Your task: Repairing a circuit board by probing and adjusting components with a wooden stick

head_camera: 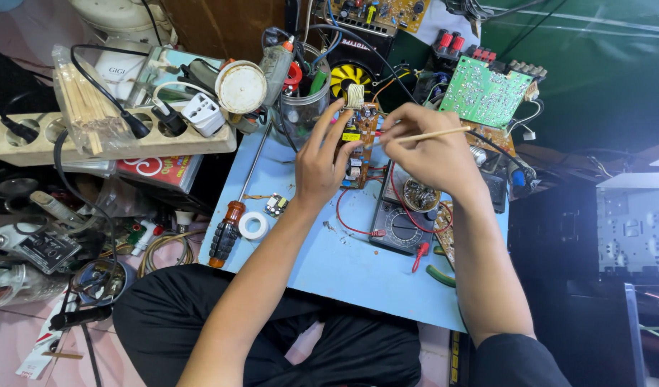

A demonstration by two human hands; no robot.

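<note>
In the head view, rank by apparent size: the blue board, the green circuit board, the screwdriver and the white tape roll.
1. Blue board, by far the largest.
2. Green circuit board.
3. Screwdriver: longer than the green circuit board but thinner, so these two are close.
4. White tape roll, smallest.

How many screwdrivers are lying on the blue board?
1. The screwdriver lies along the blue board's left edge, beside the white tape roll. Clutter may hide others.

Bare forearms, black trousers (272,337)
</note>
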